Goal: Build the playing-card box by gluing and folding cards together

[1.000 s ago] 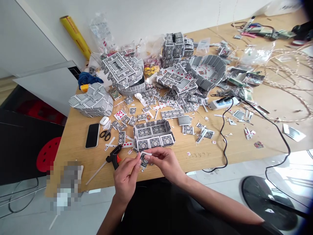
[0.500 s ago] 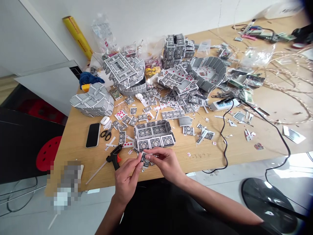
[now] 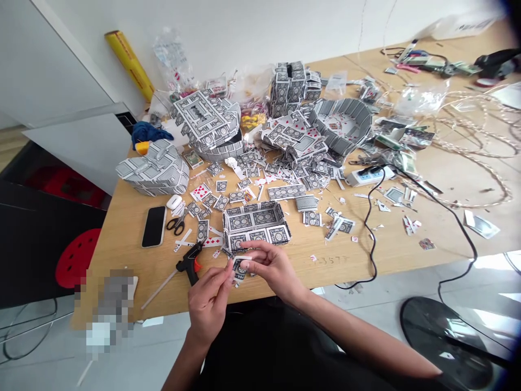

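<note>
Between my two hands is a small folded playing card (image 3: 239, 267), patterned black and white, held near the table's front edge. My left hand (image 3: 209, 296) pinches its left side between thumb and fingers. On the other side my right hand (image 3: 273, 270) grips it with thumb and forefinger. Just beyond the hands stands an open rectangular box (image 3: 257, 227) made of playing cards. A black glue gun (image 3: 190, 263) with an orange trigger and a glue stick lies left of the hands. Scissors (image 3: 176, 225) rest farther back on the left.
A phone (image 3: 153, 227) and a heart-shaped card box (image 3: 154, 169) sit at left. Behind are a round card basket (image 3: 344, 126), a stack of card pieces (image 3: 297, 142) and many scraps. A white power strip (image 3: 369, 175) trails a black cord (image 3: 372, 239) over the front edge.
The card in my hands has turned so that more of its patterned face shows. My right-hand fingers have shifted slightly on it. The view has moved a little.
</note>
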### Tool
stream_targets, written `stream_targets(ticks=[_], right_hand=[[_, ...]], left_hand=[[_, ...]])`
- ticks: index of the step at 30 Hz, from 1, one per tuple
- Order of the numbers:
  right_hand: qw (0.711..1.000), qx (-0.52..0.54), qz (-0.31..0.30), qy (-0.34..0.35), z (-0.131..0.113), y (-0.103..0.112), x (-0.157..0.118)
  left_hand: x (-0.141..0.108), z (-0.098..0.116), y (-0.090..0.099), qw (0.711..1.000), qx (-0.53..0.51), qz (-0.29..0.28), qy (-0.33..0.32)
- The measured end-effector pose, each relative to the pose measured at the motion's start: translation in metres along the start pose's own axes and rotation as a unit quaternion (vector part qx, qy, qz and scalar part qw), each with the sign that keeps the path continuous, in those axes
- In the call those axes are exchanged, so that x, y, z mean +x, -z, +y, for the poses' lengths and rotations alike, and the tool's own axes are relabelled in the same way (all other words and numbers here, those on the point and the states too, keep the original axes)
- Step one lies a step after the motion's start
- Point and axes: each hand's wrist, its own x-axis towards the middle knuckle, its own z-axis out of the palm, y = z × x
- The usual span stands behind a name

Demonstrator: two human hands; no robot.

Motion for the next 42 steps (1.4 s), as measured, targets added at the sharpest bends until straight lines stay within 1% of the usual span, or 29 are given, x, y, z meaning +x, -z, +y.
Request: stream_targets(ticks=[2, 5, 11, 15, 17, 20, 22, 25, 27, 30, 33, 35, 38, 42], right_hand=[[1.000, -0.004, -0.008, -0.006, 0.001, 0.000, -0.001], [1.000, -0.028, -0.008, 0.004, 0.003, 0.001, -0.003], [0.996, -0.086, 0.019, 0.033, 0.006, 0.002, -0.006], [0.990, -0.135, 0.000, 0.038, 0.010, 0.005, -0.005], [0.977, -0.208, -0.021, 0.044, 0.012, 0.008, -0.007], [0.933, -0.344, -0.082, 0.064, 0.009, 0.012, -0.013], [0.911, -0.387, -0.120, 0.080, 0.006, 0.012, -0.016], [0.897, -0.406, -0.139, 0.102, 0.002, 0.011, -0.017], [0.896, -0.407, -0.138, 0.109, 0.002, 0.010, -0.017], [0.904, -0.393, -0.135, 0.099, 0.004, 0.011, -0.016], [0.907, -0.381, -0.165, 0.070, 0.006, 0.011, -0.017], [0.907, -0.378, -0.175, 0.059, 0.008, 0.010, -0.018], [0.905, -0.384, -0.168, 0.071, 0.010, 0.010, -0.019], [0.901, -0.386, -0.182, 0.072, 0.006, 0.014, -0.017]], left_hand=[[-0.002, 0.000, -0.001, 1.000, 0.000, 0.005, 0.009], [-0.004, -0.001, -0.003, 1.000, -0.002, 0.006, 0.019], [-0.007, -0.005, -0.004, 0.999, -0.016, 0.001, 0.032], [-0.007, -0.002, -0.006, 0.999, -0.022, 0.008, 0.042], [-0.007, -0.001, -0.008, 0.998, -0.036, 0.012, 0.050], [-0.010, -0.001, -0.011, 0.995, -0.064, 0.015, 0.073], [-0.013, -0.001, -0.014, 0.991, -0.081, 0.021, 0.103], [-0.015, 0.000, -0.016, 0.981, -0.112, 0.035, 0.157], [-0.016, 0.001, -0.016, 0.975, -0.131, 0.040, 0.178], [-0.016, 0.003, -0.016, 0.969, -0.148, 0.043, 0.193], [-0.017, 0.003, -0.015, 0.967, -0.150, 0.041, 0.200], [-0.017, 0.002, -0.015, 0.967, -0.149, 0.037, 0.201], [-0.017, 0.000, -0.016, 0.964, -0.154, 0.038, 0.213], [-0.018, 0.001, -0.016, 0.958, -0.165, 0.034, 0.233]])
